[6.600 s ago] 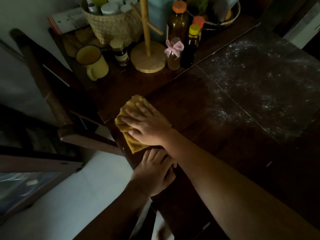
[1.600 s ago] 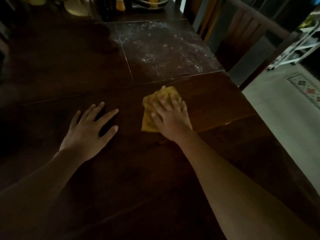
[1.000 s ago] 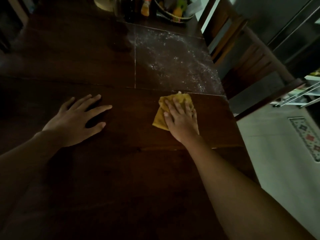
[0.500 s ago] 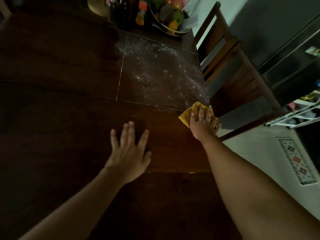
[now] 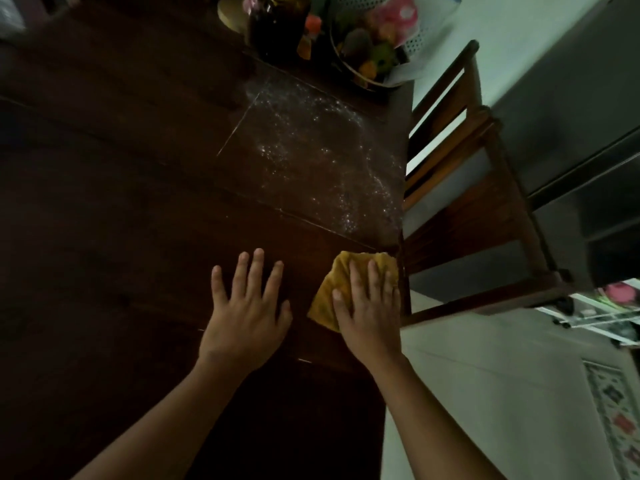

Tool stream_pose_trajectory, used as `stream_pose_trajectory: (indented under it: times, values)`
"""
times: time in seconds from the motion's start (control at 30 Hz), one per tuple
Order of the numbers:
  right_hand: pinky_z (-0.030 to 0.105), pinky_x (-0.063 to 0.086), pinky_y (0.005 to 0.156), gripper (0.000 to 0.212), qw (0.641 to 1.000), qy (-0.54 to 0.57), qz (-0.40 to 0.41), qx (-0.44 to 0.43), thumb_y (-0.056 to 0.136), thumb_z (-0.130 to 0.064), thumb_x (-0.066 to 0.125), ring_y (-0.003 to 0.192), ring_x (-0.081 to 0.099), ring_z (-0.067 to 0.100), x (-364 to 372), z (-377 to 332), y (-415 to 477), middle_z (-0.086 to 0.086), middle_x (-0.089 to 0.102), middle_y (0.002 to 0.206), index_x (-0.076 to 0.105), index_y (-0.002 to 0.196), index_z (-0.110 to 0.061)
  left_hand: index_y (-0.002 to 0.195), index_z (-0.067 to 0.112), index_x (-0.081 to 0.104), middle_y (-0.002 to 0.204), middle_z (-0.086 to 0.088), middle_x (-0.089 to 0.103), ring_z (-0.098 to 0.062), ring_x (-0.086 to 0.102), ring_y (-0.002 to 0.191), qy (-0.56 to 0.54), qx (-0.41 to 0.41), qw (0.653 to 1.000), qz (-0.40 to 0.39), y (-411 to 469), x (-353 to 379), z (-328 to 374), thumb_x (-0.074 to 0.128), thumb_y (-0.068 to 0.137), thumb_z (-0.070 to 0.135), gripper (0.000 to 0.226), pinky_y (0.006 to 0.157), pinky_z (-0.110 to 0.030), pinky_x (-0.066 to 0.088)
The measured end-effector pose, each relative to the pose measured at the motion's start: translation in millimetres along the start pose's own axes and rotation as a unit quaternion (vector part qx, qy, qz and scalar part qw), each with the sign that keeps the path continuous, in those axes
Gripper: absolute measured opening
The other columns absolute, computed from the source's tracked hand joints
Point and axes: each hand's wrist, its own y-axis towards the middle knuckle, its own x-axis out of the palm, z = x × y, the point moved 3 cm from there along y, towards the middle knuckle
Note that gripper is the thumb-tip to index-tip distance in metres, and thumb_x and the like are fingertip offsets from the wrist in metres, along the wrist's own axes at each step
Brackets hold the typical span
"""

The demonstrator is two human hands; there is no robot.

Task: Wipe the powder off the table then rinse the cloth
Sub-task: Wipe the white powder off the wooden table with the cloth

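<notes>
A yellow cloth (image 5: 330, 289) lies flat on the dark wooden table (image 5: 121, 220), close to its right edge. My right hand (image 5: 369, 313) presses on the cloth with straight fingers. My left hand (image 5: 246, 313) rests flat on the bare wood just left of the cloth, fingers spread. White powder (image 5: 318, 157) is scattered over the table panel beyond the cloth, up to the right edge.
A wooden chair (image 5: 485, 209) stands against the table's right side. At the far end stand dark bottles (image 5: 277, 26), a round wooden base (image 5: 232, 13) and a fruit basket (image 5: 367, 57). Pale floor (image 5: 485, 393) and a patterned rug (image 5: 620, 420) lie to the right.
My right hand has slid the cloth to the table's right edge and a little back toward me. My left hand has come in beside it, flat on the wood.
</notes>
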Motion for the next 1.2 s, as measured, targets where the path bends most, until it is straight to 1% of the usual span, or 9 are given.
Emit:
stream_pose_trajectory:
  times: [0.1,0.27,0.4,0.57,0.67,0.77,0.93,1.1,1.2]
  values:
    - [0.057,0.004,0.123,0.072,1.0,0.001,0.005,-0.025,0.092,-0.074,0.006,0.155,-0.007,0.031,-6,19,37,-0.001,-0.004,0.169,0.0,0.157,-0.044,0.154,0.031,-0.011,0.162,-0.005,-0.021,-0.024,-0.022,0.147,-0.02,-0.024,1.0,-0.004,2,-6,-1,-0.001,0.089,0.065,0.074,0.117,-0.06,-0.007]
    - [0.058,0.0,0.122,0.068,1.0,0.012,0.009,-0.013,0.1,-0.065,0.017,0.154,-0.004,0.034,-14,24,91,0.005,-0.003,0.169,0.0,0.159,-0.038,0.154,0.037,-0.001,0.163,0.003,-0.014,-0.016,-0.021,0.147,-0.039,-0.046,0.998,0.006,4,-9,-1,0.006,0.084,0.071,0.078,0.117,-0.053,-0.011]
    - [0.055,-0.002,0.123,0.066,0.998,0.012,0.006,-0.067,0.101,-0.063,0.018,0.155,-0.006,0.032,-12,18,60,0.004,-0.005,0.169,-0.001,0.159,-0.037,0.154,0.04,0.001,0.163,0.006,-0.013,-0.013,-0.02,0.147,-0.049,-0.053,0.997,0.002,4,-13,-2,0.007,0.081,0.073,0.081,0.118,-0.051,-0.011]
    - [0.045,-0.01,0.122,0.065,0.988,0.037,-0.012,-0.147,0.096,-0.068,0.01,0.154,-0.014,0.017,-10,34,28,-0.011,-0.005,0.168,0.005,0.157,-0.046,0.154,0.041,0.002,0.163,0.006,-0.013,-0.013,-0.019,0.148,-0.079,-0.057,0.995,0.002,4,-17,-2,0.006,0.078,0.074,0.082,0.119,-0.051,-0.009]
    - [0.049,-0.003,0.124,0.063,0.99,0.048,0.01,-0.135,0.096,-0.063,0.007,0.155,-0.007,0.017,-12,35,52,-0.012,0.004,0.168,0.014,0.156,-0.047,0.154,0.04,0.006,0.163,0.005,-0.008,-0.013,-0.015,0.148,-0.08,-0.056,0.995,0.026,2,-18,-3,0.01,0.083,0.072,0.077,0.121,-0.053,-0.005]
    - [0.054,0.005,0.124,0.058,0.993,0.013,0.03,-0.112,0.1,-0.058,0.01,0.155,-0.002,0.02,-16,28,88,-0.011,0.007,0.168,0.013,0.157,-0.045,0.154,0.039,0.012,0.164,0.005,-0.001,-0.012,-0.011,0.149,-0.063,-0.06,0.995,0.048,0,-15,-1,0.014,0.089,0.067,0.07,0.121,-0.052,-0.002]
    - [0.055,0.0,0.124,0.056,0.997,0.015,0.005,-0.076,0.103,-0.056,0.015,0.155,-0.004,0.027,-15,15,119,-0.009,0.001,0.169,0.006,0.157,-0.045,0.153,0.04,0.016,0.164,0.007,0.002,-0.01,-0.008,0.15,-0.055,-0.064,0.995,0.06,1,-13,-1,0.02,0.093,0.062,0.065,0.122,-0.049,-0.001]
    - [0.051,0.003,0.123,0.06,0.976,0.021,0.012,-0.218,0.098,-0.062,0.01,0.155,0.004,0.027,-18,44,102,-0.012,0.008,0.168,0.012,0.156,-0.048,0.152,0.044,0.017,0.164,0.013,0.004,-0.004,-0.01,0.149,-0.059,-0.09,0.992,0.067,0,-12,-1,0.017,0.093,0.056,0.06,0.123,-0.045,-0.002]
    - [0.051,0.007,0.124,0.056,0.967,0.026,-0.002,-0.253,0.1,-0.061,0.013,0.155,0.006,0.023,-18,66,105,-0.013,0.012,0.167,0.015,0.155,-0.049,0.151,0.045,0.019,0.163,0.016,0.003,-0.003,-0.008,0.149,-0.066,-0.092,0.992,0.051,3,-14,0,0.018,0.091,0.055,0.062,0.122,-0.041,-0.005]
